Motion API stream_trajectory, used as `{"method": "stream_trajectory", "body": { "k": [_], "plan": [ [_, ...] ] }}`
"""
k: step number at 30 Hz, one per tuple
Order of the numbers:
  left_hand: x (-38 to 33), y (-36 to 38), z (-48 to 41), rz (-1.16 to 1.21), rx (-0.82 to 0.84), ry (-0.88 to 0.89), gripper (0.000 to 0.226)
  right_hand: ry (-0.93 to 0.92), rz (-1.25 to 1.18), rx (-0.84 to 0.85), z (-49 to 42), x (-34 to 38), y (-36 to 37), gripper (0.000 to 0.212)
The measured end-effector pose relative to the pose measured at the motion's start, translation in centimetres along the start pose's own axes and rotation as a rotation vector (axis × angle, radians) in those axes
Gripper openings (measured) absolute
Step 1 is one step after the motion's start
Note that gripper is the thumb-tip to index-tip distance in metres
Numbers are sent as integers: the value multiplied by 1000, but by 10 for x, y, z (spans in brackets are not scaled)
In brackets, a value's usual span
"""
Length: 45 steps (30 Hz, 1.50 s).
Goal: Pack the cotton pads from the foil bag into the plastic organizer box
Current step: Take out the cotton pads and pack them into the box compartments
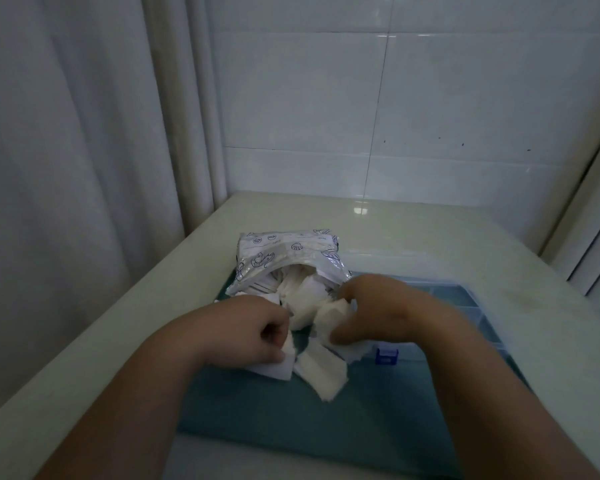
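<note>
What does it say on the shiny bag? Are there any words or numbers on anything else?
Foil bag: small dark print next to shell drawings, too blurred to read.
Cotton pads: no writing on them.
Organizer box: no label or number shows, and its blue latch looks blank.
So no word or number here can be read.

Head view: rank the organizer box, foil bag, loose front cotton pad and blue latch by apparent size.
1. organizer box, partly covered, yet clearly largest
2. foil bag
3. cotton pad
4. blue latch
</note>
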<state>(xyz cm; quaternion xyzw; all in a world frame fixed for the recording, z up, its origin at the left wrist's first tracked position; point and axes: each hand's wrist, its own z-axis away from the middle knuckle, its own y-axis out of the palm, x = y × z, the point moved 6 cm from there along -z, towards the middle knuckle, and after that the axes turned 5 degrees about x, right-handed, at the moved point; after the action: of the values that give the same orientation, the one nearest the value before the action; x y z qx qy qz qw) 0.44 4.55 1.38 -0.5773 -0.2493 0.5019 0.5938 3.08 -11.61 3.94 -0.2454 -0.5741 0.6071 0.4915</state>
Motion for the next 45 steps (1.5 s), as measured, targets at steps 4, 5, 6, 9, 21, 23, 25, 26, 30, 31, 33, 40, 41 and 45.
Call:
{"method": "stream_trajectory", "body": {
  "k": [4, 5, 6, 9, 21, 23, 25, 26, 30, 31, 33, 40, 41, 45],
  "plan": [
    [-1, -13, -2, 187, -94, 53, 19, -49, -217, -104, 1, -10, -12, 31],
    [0, -17, -3, 246, -130, 56, 20, -49, -252, -137, 1, -14, -15, 32],
    [0, -21, -4, 304, -170, 60, 19, -46, -292, -169, 0, -18, -17, 32],
    [-2, -32, -14, 451, -294, 69, 22, -24, -436, -271, 0, -31, -22, 35],
    [-18, -60, -57, 682, -726, -116, 21, 12, -1046, -452, -1, -71, -27, 45],
    [-20, -56, -59, 747, -768, -124, 18, 30, -1127, -466, -2, -76, -25, 40],
    [-20, -50, -58, 809, -792, -113, 12, 32, -1164, -459, -4, -77, -24, 35],
    [-19, -48, -57, 837, -800, -108, 10, 19, -1183, -452, -5, -76, -25, 33],
    [-22, -39, -52, 900, -775, -94, 3, -74, -1167, -449, -4, -70, -30, 20],
    [-24, -38, -50, 915, -771, -89, 3, -96, -1148, -438, -4, -68, -30, 19],
    [-26, -37, -49, 930, -773, -86, 3, -120, -1135, -433, -5, -65, -30, 26],
    [-29, -35, -51, 906, -717, -99, 4, -118, -1098, -400, -4, -60, -28, 27],
    [-29, -34, -52, 931, -699, -101, 4, -107, -1091, -397, -4, -60, -28, 28],
    [-30, -32, -56, 1004, -632, -77, 5, -91, -1169, -347, -5, -60, -24, 31]
  ]
}}
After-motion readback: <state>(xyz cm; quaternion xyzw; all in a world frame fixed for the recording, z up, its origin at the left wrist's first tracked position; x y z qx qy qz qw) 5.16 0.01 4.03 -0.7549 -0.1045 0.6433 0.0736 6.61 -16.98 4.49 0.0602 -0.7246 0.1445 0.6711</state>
